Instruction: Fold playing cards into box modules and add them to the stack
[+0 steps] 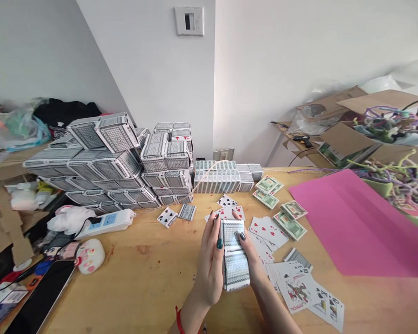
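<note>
Both my hands hold a stack of playing cards (pixel 235 260), patterned backs up, on edge over the wooden table (pixel 146 283). My left hand (pixel 209 264) presses its left side with fingers closed along the edge. My right hand (pixel 252 257) grips the right side, thumb on top. Loose face-up cards (pixel 270 230) lie fanned just right of the stack. A joker and other cards (pixel 297 287) lie nearer me on the right.
A large pile of wrapped card packs (pixel 111 162) fills the back left, a row of packs (pixel 219 178) behind. Toy banknotes (pixel 289 218), pink paper sheet (pixel 362 227), cardboard boxes with pipe cleaners (pixel 386 125), and a power strip (pixel 107 221) surround the work area.
</note>
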A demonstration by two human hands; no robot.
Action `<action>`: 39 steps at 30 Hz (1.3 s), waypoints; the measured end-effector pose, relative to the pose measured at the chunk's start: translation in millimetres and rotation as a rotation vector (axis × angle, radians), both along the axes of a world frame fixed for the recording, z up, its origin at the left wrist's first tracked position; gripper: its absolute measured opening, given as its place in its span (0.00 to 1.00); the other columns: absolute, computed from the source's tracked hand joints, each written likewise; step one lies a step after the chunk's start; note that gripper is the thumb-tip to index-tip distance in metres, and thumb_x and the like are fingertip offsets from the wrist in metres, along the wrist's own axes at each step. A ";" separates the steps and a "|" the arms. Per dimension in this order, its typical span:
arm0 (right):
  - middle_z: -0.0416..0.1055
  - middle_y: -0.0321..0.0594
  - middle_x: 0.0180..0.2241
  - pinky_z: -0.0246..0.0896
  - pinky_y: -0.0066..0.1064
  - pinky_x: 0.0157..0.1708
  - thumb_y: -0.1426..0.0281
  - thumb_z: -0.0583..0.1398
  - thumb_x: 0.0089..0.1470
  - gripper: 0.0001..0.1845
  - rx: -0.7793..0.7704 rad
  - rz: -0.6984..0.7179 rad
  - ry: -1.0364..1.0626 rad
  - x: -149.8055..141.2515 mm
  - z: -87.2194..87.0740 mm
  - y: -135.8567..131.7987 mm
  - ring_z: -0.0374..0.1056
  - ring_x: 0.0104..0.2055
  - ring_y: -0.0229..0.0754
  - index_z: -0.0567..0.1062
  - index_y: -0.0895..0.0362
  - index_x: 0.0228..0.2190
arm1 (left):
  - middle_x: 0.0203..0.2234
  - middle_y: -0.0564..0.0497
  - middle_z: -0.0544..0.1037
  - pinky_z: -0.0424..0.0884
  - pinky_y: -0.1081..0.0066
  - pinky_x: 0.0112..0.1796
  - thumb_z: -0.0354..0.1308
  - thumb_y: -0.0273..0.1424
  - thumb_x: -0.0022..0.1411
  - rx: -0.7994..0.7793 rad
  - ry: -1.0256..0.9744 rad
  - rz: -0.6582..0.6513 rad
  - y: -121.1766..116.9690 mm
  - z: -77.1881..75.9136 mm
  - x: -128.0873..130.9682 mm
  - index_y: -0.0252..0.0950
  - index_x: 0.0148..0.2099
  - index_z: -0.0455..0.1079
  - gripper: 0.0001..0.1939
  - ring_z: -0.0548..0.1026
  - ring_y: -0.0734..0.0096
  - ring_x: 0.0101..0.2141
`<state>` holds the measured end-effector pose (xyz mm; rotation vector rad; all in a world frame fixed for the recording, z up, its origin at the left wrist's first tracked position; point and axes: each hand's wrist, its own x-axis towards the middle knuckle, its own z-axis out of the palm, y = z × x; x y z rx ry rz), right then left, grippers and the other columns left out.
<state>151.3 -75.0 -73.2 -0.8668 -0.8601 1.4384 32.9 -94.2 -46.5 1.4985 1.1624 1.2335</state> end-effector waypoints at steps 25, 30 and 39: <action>0.63 0.47 0.49 0.52 0.44 0.51 0.54 0.64 0.41 0.38 0.243 0.236 -0.214 21.5 8.3 6.2 0.58 0.52 0.56 0.61 0.52 0.52 | 0.57 0.47 0.60 0.55 0.55 0.55 0.59 0.24 0.51 -0.091 0.149 -0.177 10.6 15.6 -35.5 0.46 0.58 0.56 0.33 0.57 0.56 0.57; 0.63 0.46 0.48 0.54 0.41 0.49 0.59 0.69 0.34 0.38 0.239 0.285 -0.222 26.1 3.9 8.7 0.59 0.50 0.54 0.63 0.52 0.47 | 0.52 0.47 0.66 0.61 0.57 0.52 0.62 0.27 0.48 -0.035 0.228 -0.181 14.8 23.5 -43.0 0.44 0.54 0.61 0.30 0.64 0.56 0.52; 0.66 0.40 0.38 0.60 0.34 0.37 0.57 0.69 0.31 0.37 0.127 0.284 -0.101 35.6 -11.4 13.8 0.64 0.38 0.47 0.63 0.49 0.44 | 0.52 0.46 0.66 0.64 0.58 0.49 0.61 0.30 0.51 0.004 0.268 -0.155 15.1 21.3 -29.9 0.44 0.56 0.58 0.29 0.65 0.57 0.51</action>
